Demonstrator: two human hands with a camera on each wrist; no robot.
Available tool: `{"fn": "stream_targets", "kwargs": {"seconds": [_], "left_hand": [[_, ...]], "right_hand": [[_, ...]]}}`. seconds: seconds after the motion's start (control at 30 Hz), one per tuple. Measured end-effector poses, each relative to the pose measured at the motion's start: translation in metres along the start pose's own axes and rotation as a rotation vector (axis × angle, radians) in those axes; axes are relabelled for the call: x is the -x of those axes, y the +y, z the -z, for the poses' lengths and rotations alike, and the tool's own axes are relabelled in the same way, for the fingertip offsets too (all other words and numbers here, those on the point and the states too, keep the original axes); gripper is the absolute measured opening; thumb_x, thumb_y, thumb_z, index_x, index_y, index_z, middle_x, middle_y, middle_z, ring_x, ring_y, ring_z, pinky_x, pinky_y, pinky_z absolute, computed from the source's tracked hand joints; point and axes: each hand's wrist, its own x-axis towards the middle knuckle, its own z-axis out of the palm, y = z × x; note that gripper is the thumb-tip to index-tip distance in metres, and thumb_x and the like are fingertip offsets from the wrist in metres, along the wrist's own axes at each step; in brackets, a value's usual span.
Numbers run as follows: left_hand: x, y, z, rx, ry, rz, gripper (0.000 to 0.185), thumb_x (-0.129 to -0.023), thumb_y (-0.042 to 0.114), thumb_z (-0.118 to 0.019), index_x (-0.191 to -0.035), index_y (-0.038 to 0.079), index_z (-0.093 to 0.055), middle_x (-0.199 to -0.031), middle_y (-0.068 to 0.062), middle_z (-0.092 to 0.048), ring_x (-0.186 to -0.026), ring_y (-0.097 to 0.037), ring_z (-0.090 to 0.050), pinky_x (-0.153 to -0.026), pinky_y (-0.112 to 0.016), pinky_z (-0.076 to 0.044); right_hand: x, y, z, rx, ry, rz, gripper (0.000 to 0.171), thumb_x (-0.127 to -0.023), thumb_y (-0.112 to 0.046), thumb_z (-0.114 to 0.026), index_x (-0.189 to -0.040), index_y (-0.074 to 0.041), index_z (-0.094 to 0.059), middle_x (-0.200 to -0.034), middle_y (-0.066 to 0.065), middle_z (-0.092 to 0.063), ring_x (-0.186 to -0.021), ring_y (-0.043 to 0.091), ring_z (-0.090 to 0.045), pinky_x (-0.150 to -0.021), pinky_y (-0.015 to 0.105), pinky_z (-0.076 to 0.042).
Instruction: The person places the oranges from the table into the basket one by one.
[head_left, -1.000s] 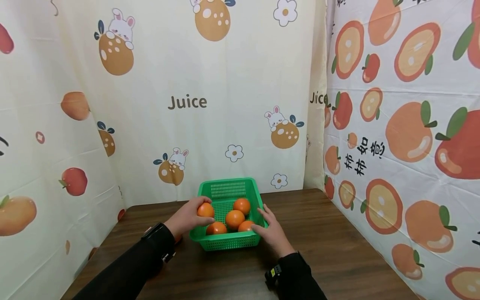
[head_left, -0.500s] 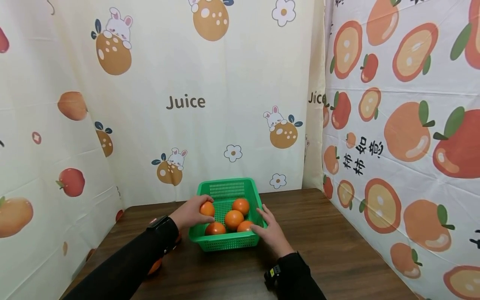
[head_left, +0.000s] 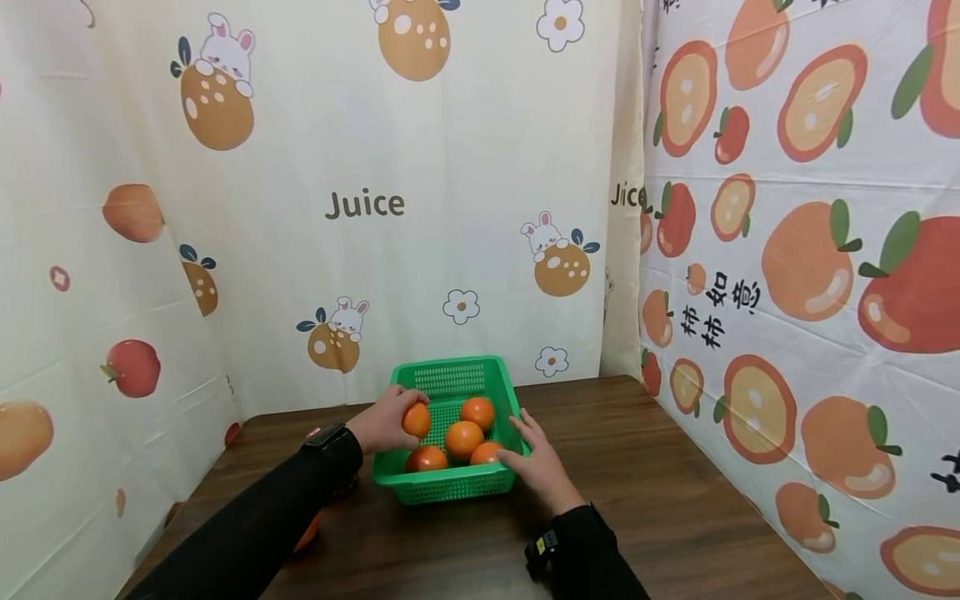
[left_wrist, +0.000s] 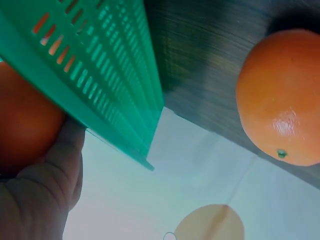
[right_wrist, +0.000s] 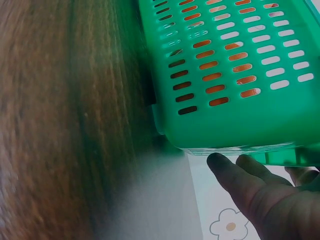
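Observation:
My left hand (head_left: 386, 421) holds an orange (head_left: 417, 421) over the left side of a green plastic basket (head_left: 450, 493), its fingers curled round the fruit. In the left wrist view the held orange (left_wrist: 25, 120) shows beside the basket's slotted wall (left_wrist: 100, 65). Several more oranges lie in the basket, among them one in the middle (head_left: 464, 439). My right hand (head_left: 546, 468) is at the basket's right side, thumb over the front right corner and fingers spread along the outer wall. From the right wrist view, those fingers (right_wrist: 245, 192) lie close to the basket's side.
The basket stands on a dark wooden table (head_left: 645, 483). Outside it, a loose orange (left_wrist: 285, 97) lies to the left, and another orange (head_left: 307, 533) is partly hidden behind the left sleeve. Fruit-printed curtains (head_left: 465, 167) enclose the back and sides.
The left hand with its orange has moved slightly right and in over the basket. The right hand keeps its place at the basket's side. The whole head view has shifted a little.

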Motion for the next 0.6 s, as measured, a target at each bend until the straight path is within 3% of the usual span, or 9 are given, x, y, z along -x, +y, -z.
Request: {"fn": "stream_targets", "kwargs": {"seconds": [0.17,0.37,0.6], "left_hand": [[-0.005,-0.009,0.001,-0.020,0.004,-0.035,0.062,-0.081,0.014,-0.086,-0.136,0.025,-0.061,-0.127,-0.011,-0.047,-0.102,-0.026,-0.056,-0.083,-0.038,-0.055],[-0.010,-0.012,0.001,-0.063,0.011,-0.079,0.060,-0.084,0.018,-0.087,-0.139,0.020,-0.060,-0.127,-0.008,-0.058,-0.103,-0.022,-0.058,-0.087,-0.041,-0.057],[-0.017,-0.006,0.001,-0.104,-0.009,-0.044,0.061,-0.086,0.022,-0.089,-0.140,0.018,-0.060,-0.126,-0.004,-0.062,-0.103,-0.021,-0.059,-0.090,-0.042,-0.058]], "right_hand": [[0.001,-0.002,-0.001,0.005,-0.001,-0.004,0.075,-0.098,-0.039,-0.076,-0.162,-0.014,-0.045,-0.180,0.007,-0.017,-0.163,0.045,-0.018,-0.126,0.074,-0.022],[0.002,-0.001,-0.002,0.008,-0.005,-0.011,0.076,-0.098,-0.038,-0.076,-0.163,-0.013,-0.044,-0.180,0.005,-0.016,-0.164,0.043,-0.017,-0.126,0.073,-0.021],[0.002,-0.003,0.000,-0.003,-0.001,-0.015,0.076,-0.098,-0.039,-0.076,-0.162,-0.014,-0.045,-0.180,0.006,-0.016,-0.164,0.044,-0.018,-0.126,0.073,-0.021]]}}
